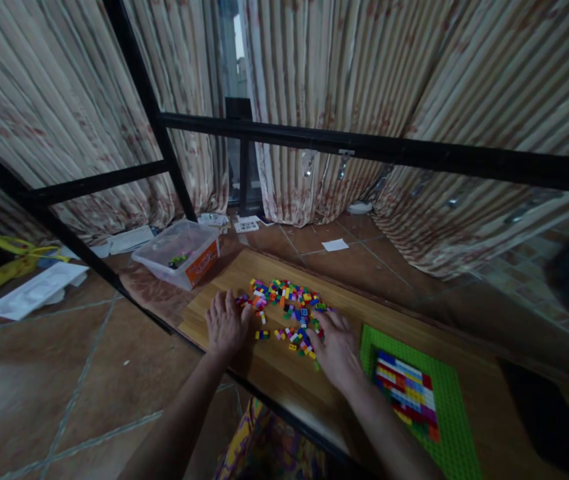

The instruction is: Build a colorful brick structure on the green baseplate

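Observation:
A loose heap of small toy building bricks [284,293] in many colours is spread over the wooden board [244,267]. My left hand [227,323] lies at the heap's left side, fingers stretched out and its thumb side touching a few bricks. At the right side of the heap, my right hand [335,347] rests with fingers apart, their tips among the bricks. To the right of it is a green baseplate [451,400], which carries a patch of bricks [407,390] set in rows of mixed colours.
A clear plastic box [179,247] with an orange label holds a few bricks, left of the board. Beyond it runs a black metal frame [284,133] before striped curtains. A dark flat object [544,407] lies at the right. White paper [335,245] is on the tiled floor.

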The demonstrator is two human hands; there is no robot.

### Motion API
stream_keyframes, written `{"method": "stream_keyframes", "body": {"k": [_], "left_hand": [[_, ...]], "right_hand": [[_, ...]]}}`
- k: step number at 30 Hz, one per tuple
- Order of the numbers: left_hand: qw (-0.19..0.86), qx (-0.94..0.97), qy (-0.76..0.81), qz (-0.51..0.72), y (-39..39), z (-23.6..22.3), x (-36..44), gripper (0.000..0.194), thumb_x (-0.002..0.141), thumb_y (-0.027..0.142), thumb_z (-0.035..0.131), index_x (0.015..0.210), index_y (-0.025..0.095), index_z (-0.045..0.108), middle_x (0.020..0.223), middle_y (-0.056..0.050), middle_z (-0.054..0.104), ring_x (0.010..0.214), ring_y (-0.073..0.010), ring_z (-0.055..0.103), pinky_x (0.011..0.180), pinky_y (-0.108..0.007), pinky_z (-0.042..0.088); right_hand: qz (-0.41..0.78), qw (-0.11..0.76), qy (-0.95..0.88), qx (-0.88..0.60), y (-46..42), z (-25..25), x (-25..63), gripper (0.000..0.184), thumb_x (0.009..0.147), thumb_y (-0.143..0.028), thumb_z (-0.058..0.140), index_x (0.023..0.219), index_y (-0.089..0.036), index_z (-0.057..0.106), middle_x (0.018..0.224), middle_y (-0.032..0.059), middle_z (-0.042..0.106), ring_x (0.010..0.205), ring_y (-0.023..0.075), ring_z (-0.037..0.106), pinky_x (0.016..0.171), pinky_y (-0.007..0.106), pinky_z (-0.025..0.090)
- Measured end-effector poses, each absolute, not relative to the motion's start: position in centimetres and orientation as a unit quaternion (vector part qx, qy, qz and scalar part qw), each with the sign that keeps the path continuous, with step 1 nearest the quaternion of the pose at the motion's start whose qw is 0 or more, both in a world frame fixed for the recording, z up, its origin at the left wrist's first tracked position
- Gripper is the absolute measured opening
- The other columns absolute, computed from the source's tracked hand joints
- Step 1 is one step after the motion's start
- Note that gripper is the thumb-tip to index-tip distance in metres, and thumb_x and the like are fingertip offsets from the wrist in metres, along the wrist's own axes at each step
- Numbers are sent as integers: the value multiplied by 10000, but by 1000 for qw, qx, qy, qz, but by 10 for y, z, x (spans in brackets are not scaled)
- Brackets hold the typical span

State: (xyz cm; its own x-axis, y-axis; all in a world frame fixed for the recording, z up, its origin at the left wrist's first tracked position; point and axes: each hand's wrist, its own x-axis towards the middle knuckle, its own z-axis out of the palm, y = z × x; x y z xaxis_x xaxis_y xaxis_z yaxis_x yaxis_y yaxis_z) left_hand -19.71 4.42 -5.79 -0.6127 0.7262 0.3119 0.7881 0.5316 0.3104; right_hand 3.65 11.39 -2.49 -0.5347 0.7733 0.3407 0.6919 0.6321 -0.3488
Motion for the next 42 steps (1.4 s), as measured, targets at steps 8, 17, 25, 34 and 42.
{"method": "stream_keyframes", "body": {"k": [8, 17, 25, 34, 42], "left_hand": [[28, -533, -795, -288, 68, -63, -197, 487, 931, 393, 386, 1325, 110, 426, 1343, -178, 502, 1259, -277, 446, 1054, -455, 341], [-62, -588, -722, -359, 64, -61, -179, 480, 766, 79, 477, 1239, 151, 500, 1236, -111, 575, 1186, -237, 497, 1033, -412, 395], [-87, -563, -728, -380, 68, -50, -169, 318, 727, 52, 504, 984, 180, 639, 1003, -71, 672, 995, -229, 577, 957, -425, 417], [-434, -331, -554, -628, 51, -10, -151, 320, 748, 303, 689, 1029, 156, 649, 967, -56, 697, 827, -177, 655, 748, -274, 505], [-640, -92, -393, -654, 37, 4, -122, 247, 683, 213, 773, 871, 129, 636, 738, -31, 693, 676, -111, 656, 727, -235, 524]], "right_hand": [[87, 181, -886, -418, 131, -41, -7, 241, 848, -276, 539, 1056, -220, 648, 910, 86, 625, 918, 251, 558, 841, 370, 417], [151, 212, -857, -444, 126, -46, 7, 213, 850, -301, 522, 1000, -205, 639, 851, 49, 628, 812, 212, 582, 759, 333, 439], [171, 234, -833, -471, 118, -42, 14, 227, 813, -273, 559, 1007, -202, 653, 931, 72, 651, 853, 224, 595, 762, 351, 468], [442, 338, -683, -474, 106, -40, 18, 291, 848, -399, 509, 1052, -212, 600, 906, 47, 704, 703, 176, 664, 607, 289, 534], [305, 324, -751, -488, 100, -34, 26, 346, 829, -287, 521, 1154, -211, 613, 1079, 81, 664, 931, 218, 634, 857, 375, 488]]}}
